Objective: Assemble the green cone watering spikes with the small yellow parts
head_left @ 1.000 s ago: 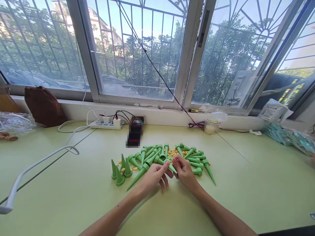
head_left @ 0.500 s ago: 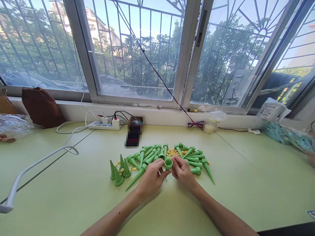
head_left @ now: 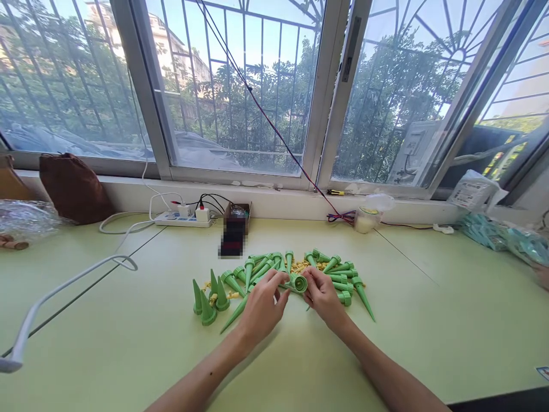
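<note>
A green plastic watering spike [head_left: 301, 284] is held over the table, tilted on its side, its open round end facing right and towards me. Something small and yellowish shows inside that end. My left hand [head_left: 265, 303] has its fingertips and thumb around the tapered part, which they partly hide. Bent fingers of my right hand [head_left: 323, 297] pinch at the rim from the right; whether they hold a small part too is hidden. Behind my hands lie more green spikes [head_left: 338, 278] and a heap of small yellow valves [head_left: 300, 266].
Several spikes [head_left: 208, 312] stand points-up at the left, beside some yellow valves. A power strip [head_left: 182, 219], small box [head_left: 238, 213] and jar [head_left: 366, 220] line the window side. A white cable [head_left: 77, 280] crosses the left table. Blue-green bags [head_left: 484, 232] lie far right.
The spike has tipped from upright to lying sideways, its open end swinging right. My left thumb has moved off the rim, and my right hand has shifted slightly right.
</note>
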A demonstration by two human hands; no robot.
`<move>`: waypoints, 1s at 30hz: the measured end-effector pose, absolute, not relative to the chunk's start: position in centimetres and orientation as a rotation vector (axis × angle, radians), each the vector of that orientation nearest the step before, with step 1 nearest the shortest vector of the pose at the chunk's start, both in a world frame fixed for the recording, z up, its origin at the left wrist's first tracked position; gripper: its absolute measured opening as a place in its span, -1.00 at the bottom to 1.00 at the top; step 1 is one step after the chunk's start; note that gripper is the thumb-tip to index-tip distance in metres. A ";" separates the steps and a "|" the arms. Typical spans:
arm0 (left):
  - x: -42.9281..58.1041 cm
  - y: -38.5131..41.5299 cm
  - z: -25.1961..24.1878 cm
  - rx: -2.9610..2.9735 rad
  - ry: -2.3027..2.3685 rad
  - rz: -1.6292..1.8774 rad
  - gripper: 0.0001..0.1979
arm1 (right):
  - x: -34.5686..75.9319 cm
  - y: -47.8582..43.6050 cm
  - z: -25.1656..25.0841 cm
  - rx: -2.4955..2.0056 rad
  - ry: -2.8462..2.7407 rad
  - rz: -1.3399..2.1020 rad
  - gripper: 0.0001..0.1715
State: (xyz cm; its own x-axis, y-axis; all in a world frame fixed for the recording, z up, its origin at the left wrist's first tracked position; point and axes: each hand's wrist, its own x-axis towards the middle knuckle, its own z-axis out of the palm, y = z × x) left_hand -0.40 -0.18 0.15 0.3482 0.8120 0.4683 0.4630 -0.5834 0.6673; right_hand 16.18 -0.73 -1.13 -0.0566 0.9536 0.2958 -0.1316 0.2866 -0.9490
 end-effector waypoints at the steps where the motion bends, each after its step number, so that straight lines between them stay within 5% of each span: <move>1: -0.3 -0.2 0.3 2.145 1.135 1.139 -0.93 | 16.2 -0.7 -1.0 -0.871 -1.276 1.076 -0.52; 6: 0.2 0.0 0.7 1.664 1.025 0.902 -0.45 | 16.5 -0.9 -1.1 -0.892 -1.322 0.977 -0.56; 9: 0.5 -0.1 0.8 1.398 0.905 0.733 -0.36 | 16.6 -1.2 -1.3 -0.946 -1.475 0.861 -0.57; 18: 0.1 -0.4 0.9 1.372 0.784 0.728 -0.43 | 16.7 -1.0 -2.0 -0.993 -1.555 0.890 -0.55; 30: -0.2 -0.7 -0.1 2.171 0.987 0.994 -0.79 | 16.8 -0.8 -1.5 -1.049 -1.614 0.844 -0.55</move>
State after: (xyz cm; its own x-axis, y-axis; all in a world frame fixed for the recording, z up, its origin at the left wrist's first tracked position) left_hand -0.15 -0.72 -0.12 0.4569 0.7969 0.3952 0.3897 -0.5787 0.7164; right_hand 16.80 -0.84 -1.50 -0.1313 0.9237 0.3599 0.2313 0.3816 -0.8949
